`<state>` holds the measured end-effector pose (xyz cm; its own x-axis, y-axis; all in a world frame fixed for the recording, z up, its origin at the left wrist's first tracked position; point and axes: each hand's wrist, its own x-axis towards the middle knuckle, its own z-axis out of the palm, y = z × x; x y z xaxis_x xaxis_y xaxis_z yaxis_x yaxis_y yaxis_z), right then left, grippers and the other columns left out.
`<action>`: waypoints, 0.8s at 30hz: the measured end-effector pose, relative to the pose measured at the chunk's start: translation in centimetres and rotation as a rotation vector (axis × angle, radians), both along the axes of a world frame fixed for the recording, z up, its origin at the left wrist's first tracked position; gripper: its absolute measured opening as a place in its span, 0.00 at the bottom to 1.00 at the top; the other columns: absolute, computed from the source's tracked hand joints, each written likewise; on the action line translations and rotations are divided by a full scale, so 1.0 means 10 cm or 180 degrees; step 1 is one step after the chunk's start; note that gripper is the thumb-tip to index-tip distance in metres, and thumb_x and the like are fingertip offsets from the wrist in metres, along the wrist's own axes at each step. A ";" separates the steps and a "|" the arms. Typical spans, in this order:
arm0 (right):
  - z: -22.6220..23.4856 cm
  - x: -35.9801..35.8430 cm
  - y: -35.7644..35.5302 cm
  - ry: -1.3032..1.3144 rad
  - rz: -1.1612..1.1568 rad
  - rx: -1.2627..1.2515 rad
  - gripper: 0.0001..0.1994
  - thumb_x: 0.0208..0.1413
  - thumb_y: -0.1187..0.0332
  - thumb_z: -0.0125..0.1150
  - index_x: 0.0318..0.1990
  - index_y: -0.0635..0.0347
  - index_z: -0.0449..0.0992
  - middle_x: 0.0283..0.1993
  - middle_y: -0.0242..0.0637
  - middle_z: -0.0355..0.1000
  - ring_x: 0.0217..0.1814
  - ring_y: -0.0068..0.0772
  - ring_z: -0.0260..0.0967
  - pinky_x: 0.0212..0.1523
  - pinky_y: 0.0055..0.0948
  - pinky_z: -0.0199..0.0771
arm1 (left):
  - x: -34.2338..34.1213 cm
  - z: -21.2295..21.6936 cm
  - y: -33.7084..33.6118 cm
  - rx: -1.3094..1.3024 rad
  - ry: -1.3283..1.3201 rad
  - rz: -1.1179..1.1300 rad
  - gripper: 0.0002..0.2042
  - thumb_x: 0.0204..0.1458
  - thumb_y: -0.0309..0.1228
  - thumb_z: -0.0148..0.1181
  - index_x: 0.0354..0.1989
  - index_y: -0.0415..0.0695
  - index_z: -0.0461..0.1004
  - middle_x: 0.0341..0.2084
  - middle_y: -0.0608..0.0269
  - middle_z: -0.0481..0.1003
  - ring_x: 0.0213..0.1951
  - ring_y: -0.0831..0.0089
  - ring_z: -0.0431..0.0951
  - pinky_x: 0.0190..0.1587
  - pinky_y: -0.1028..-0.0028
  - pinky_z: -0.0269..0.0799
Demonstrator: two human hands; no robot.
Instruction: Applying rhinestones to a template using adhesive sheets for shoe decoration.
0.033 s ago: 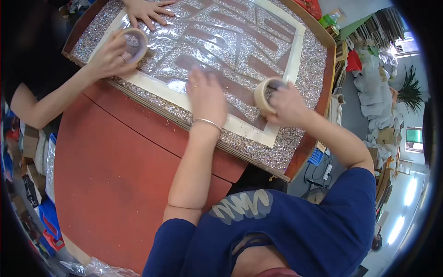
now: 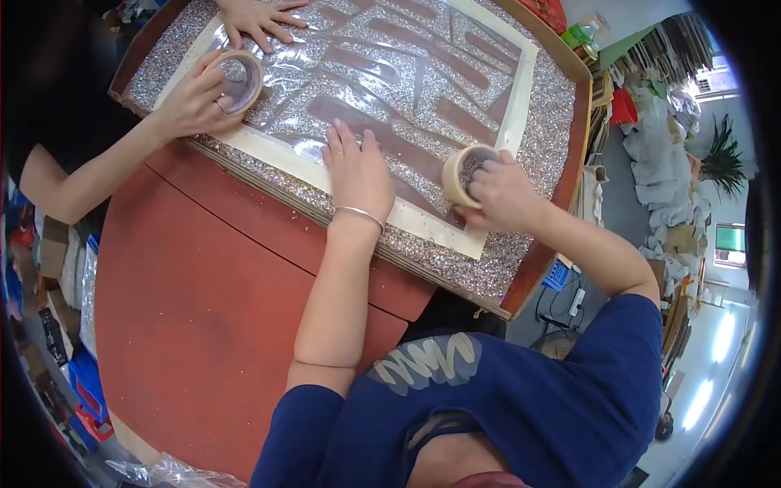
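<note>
My left hand (image 2: 360, 172) lies flat, fingers stretched out, on the near edge of a clear plastic sheet (image 2: 350, 61) with cut-out shapes and a cream tape border (image 2: 435, 233). It has a ring and a bracelet. My right hand (image 2: 506, 193) is closed round a wide roll of tape (image 2: 451, 180), held on edge against the sheet near its right side. Under and around the sheet is a layer of glittering stones (image 2: 549, 122). Across from me, a co-worker's hand (image 2: 194, 104) grips another tape roll (image 2: 255, 80); their other hand (image 2: 259, 20) is spread on the sheet.
A wooden rim (image 2: 584, 134) edges the stone-filled tray, which rests on a red table (image 2: 203, 325). Crumpled clear plastic (image 2: 171, 470) lies at the lower left. On the right stand stacked cardboard (image 2: 671, 53), white sacks (image 2: 655, 154) and a fan (image 2: 560, 345).
My left hand has shifted slightly left and toward me, and its fingers look less blurred. The tape roll in my right hand has moved a little left and down. The co-worker's hands look nearly unchanged.
</note>
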<state>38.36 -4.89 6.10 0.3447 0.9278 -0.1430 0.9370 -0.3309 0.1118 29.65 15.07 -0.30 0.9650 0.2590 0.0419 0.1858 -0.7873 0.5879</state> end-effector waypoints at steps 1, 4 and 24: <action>-0.02 -0.07 0.04 0.0056 0.0244 0.0385 0.14 0.44 0.54 0.60 0.18 0.54 0.74 0.19 0.32 0.68 0.31 0.33 0.68 0.37 0.39 0.61 | -0.01 -0.01 0.05 0.0849 0.0103 0.0502 0.19 0.54 0.27 0.43 0.54 0.38 0.66 0.59 0.44 0.59 0.63 0.53 0.55 0.63 0.53 0.47; -0.17 -0.03 0.49 -0.0173 0.0540 0.1149 0.14 0.43 0.54 0.61 0.18 0.54 0.74 0.19 0.33 0.68 0.30 0.34 0.68 0.35 0.38 0.59 | 0.00 0.02 0.10 0.0698 0.0283 0.0238 0.21 0.54 0.28 0.41 0.57 0.36 0.62 0.61 0.35 0.53 0.64 0.43 0.50 0.65 0.54 0.43; -0.13 2.40 0.38 -0.0506 -0.2882 0.0434 0.32 0.52 0.39 0.39 0.41 0.60 0.78 0.45 0.46 0.74 0.46 0.45 0.73 0.47 0.41 0.70 | -0.01 0.12 0.09 0.0069 0.0367 0.0114 0.32 0.50 0.33 0.58 0.61 0.31 0.54 0.64 0.35 0.44 0.66 0.43 0.41 0.66 0.53 0.38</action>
